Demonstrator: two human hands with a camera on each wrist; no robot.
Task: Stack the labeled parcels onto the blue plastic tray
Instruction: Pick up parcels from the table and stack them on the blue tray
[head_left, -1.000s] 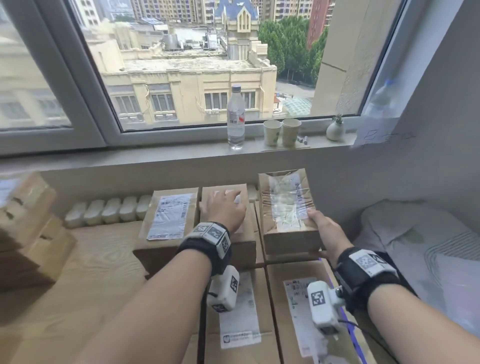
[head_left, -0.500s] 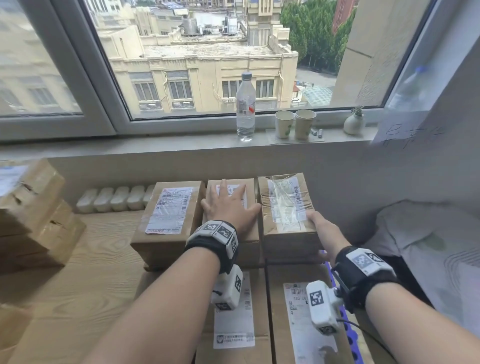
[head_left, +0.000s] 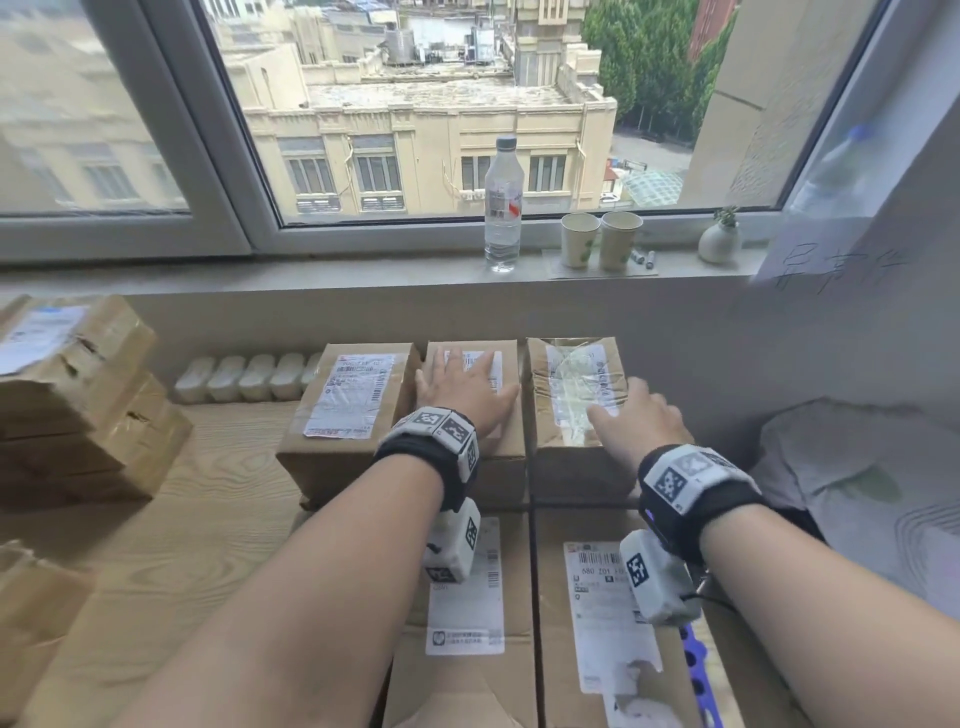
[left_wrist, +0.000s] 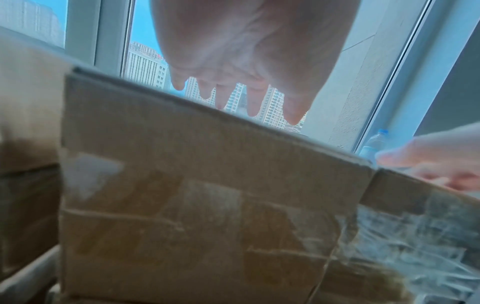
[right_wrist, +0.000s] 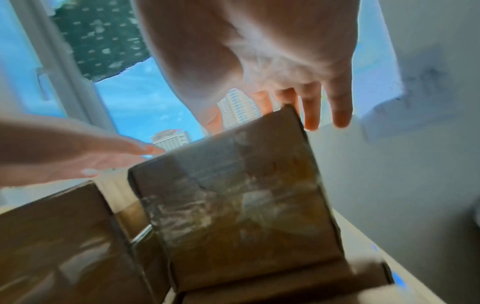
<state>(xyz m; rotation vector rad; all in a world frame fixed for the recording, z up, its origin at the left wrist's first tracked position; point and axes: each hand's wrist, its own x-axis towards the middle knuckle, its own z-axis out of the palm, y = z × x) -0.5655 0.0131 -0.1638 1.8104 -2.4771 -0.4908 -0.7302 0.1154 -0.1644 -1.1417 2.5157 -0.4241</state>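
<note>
Three labeled cardboard parcels stand in a row on top of larger parcels. My left hand lies flat, fingers spread, on the middle parcel; the left wrist view shows its near face below straight fingers. My right hand rests with straight fingers on the tape-wrapped right parcel, whose face fills the right wrist view. The left parcel is untouched. A strip of the blue plastic tray shows at the stack's right edge.
More parcels are piled at the left on the wooden table. A row of white items lines the wall. The sill holds a water bottle, two paper cups and a small vase. White bedding lies right.
The taped parcel has come down level with its neighbours. My right hand went from gripping its right side to resting on its top. My left hand stayed on the middle parcel.
</note>
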